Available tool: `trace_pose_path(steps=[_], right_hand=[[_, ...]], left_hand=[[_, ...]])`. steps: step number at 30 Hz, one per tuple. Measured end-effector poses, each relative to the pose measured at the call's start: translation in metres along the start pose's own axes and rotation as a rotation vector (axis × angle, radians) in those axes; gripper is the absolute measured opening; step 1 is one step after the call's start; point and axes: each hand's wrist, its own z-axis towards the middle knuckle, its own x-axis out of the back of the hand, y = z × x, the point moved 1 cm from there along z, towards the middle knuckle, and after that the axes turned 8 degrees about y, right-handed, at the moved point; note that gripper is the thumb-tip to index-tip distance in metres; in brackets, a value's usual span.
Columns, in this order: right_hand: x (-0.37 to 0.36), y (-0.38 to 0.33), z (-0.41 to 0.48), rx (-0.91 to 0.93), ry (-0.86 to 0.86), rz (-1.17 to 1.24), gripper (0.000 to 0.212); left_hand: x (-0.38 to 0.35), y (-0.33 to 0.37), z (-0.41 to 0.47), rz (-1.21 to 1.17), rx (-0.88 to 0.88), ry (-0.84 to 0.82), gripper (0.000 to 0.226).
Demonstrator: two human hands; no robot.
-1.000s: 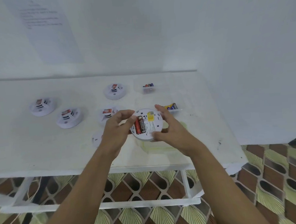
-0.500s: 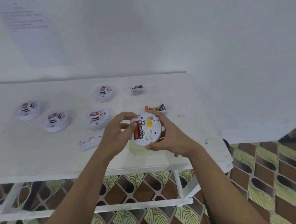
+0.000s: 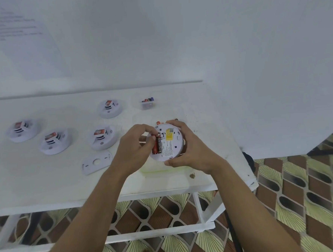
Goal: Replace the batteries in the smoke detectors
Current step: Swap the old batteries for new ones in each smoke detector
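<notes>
Detector [image 3: 169, 145] was held above near right of desk [image 3: 48, 181], back side up. Right hand [image 3: 190, 149] curled round rim, gripping. Left hand [image 3: 132, 145] fingers [image 3: 147, 129] pinched battery [image 3: 156, 146] in bay. Looked light, rigid, smooth plastic; rim seemed best hold. Battery small, slick, probably sprung.

Left hand [image 3: 133, 147] in fingertip pinch, right hand [image 3: 190, 149] curled in wide grip.
</notes>
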Motion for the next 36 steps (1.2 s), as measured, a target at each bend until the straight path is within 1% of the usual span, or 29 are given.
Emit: trace_pose_path(steps=[3, 6, 11, 16, 21, 23, 26, 29, 32, 34, 36], right_hand=[[0.002, 0.0, 0.001, 0.002, -0.015, -0.047, 0.101], [0.002, 0.0, 0.003, 0.026, -0.018, -0.098, 0.102], [0.008, 0.0, 0.011, 0.027, 0.034, -0.064, 0.099], [0.009, -0.001, 0.026, 0.033, 0.044, -0.08, 0.1], [0.013, -0.004, 0.046, 0.018, 0.089, -0.037, 0.097], [0.016, -0.006, 0.056, 0.019, 0.109, -0.016, 0.096], [0.018, -0.009, 0.072, 0.032, 0.121, -0.009, 0.095], [0.02, -0.008, 0.086, 0.047, 0.144, -0.016, 0.096], [0.024, -0.005, 0.099, 0.058, 0.178, -0.032, 0.096], [0.028, -0.003, 0.107, 0.076, 0.218, -0.063, 0.097], [0.034, -0.001, 0.113, 0.071, 0.274, -0.074, 0.098]], left_hand=[[-0.001, 0.002, 0.004, 0.058, -0.029, -0.015, 0.017], [-0.002, 0.005, 0.01, 0.106, -0.062, -0.025, 0.022], [-0.006, 0.003, 0.021, 0.241, -0.11, -0.056, 0.023], [-0.009, 0.002, 0.039, 0.293, -0.125, -0.056, 0.021], [-0.008, 0.001, 0.059, 0.168, -0.067, -0.045, 0.007], [-0.01, -0.002, 0.068, 0.126, -0.068, -0.032, 0.011], [-0.016, -0.008, 0.082, 0.06, -0.126, 0.082, 0.022], [-0.022, -0.011, 0.096, -0.009, -0.151, 0.152, 0.023], [-0.023, -0.011, 0.109, -0.193, -0.046, 0.14, 0.025], [-0.022, -0.015, 0.118, -0.306, 0.043, 0.161, 0.024], [-0.019, -0.023, 0.129, -0.288, 0.105, 0.161, 0.019]])
